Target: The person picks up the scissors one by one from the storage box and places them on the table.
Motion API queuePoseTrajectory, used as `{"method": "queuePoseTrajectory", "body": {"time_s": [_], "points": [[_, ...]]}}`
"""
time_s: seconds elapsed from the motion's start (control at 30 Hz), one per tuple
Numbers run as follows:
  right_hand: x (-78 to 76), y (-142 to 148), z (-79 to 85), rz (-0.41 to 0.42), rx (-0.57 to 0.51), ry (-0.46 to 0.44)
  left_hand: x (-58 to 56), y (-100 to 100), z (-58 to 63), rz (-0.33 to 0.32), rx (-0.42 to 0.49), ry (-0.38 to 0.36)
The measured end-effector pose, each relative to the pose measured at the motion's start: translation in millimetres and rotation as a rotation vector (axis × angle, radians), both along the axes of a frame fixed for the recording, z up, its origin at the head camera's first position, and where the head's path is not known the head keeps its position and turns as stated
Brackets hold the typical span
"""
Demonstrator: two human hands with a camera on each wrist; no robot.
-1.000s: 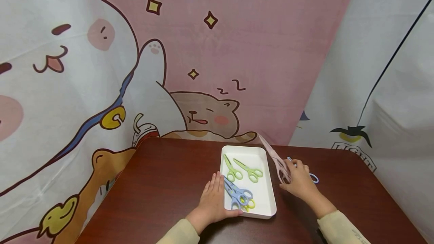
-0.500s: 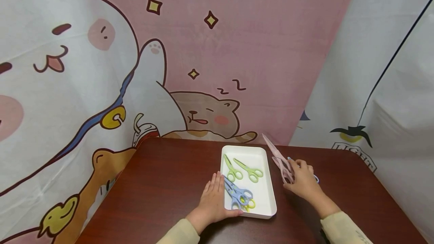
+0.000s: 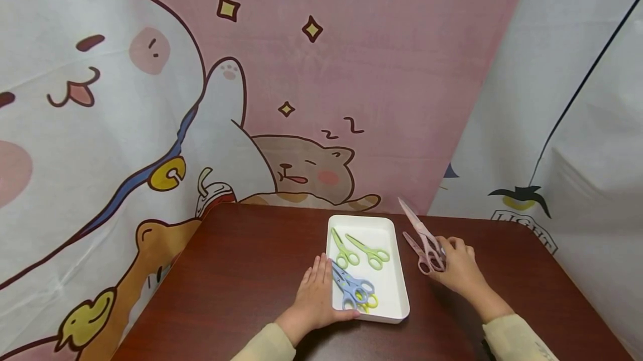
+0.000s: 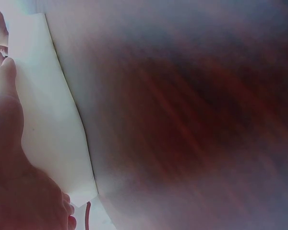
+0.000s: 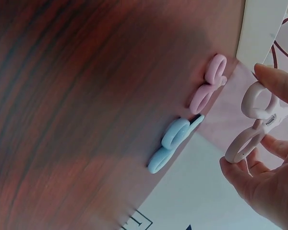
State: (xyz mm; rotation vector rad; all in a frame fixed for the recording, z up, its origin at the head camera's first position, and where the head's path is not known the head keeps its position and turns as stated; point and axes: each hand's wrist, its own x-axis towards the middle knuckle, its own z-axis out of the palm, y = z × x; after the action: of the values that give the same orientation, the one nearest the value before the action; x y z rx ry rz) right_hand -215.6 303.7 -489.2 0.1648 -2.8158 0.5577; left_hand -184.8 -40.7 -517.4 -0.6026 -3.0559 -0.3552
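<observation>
My right hand [image 3: 459, 269] pinches a pair of pale pink scissors [image 3: 417, 221] by the handles, blades pointing up and away, right of a white tray [image 3: 394, 294]. In the right wrist view, thumb and fingers lie about the handle loops of these scissors [image 5: 266, 120]. Just left of that hand, a second pair of pink scissors [image 3: 413, 244] lies on the table. Light blue scissors [image 5: 171, 146] lie close to it in the right wrist view, mostly hidden in the head view. My left hand [image 3: 315, 294] rests straight-fingered along the tray's left side, thumb at its front edge.
Inside the tray are two light green scissors [image 3: 365, 249], blue scissors [image 3: 351, 282] near the left hand, and a yellow handle [image 3: 373, 301] partly under the blue ones. A dark red-brown table [image 3: 251, 272] ends at a cartoon-printed cloth [image 3: 402, 99].
My right hand has shifted to the right with the pale pink scissors, away from the tray. The other pink pair now shows apart on the table. My left hand has stayed put.
</observation>
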Motion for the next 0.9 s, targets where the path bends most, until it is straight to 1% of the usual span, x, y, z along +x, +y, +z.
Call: {"method": "queuePoseTrajectory", "body": {"time_s": [0.17, 0.6, 0.9], "points": [[0.7, 5.9, 1.0, -0.017, -0.012, -0.015, 0.1, -0.2, 3.2, -0.001, 0.001, -0.007], [0.5, 23.6, -0.8, -0.049, -0.020, -0.050, 0.8, -0.4, 1.4, -0.001, 0.004, -0.001], [1.4, 38.5, -2.6, -0.067, -0.016, -0.052, 0.9, -0.5, 3.9, 0.001, 0.005, 0.001]]}}
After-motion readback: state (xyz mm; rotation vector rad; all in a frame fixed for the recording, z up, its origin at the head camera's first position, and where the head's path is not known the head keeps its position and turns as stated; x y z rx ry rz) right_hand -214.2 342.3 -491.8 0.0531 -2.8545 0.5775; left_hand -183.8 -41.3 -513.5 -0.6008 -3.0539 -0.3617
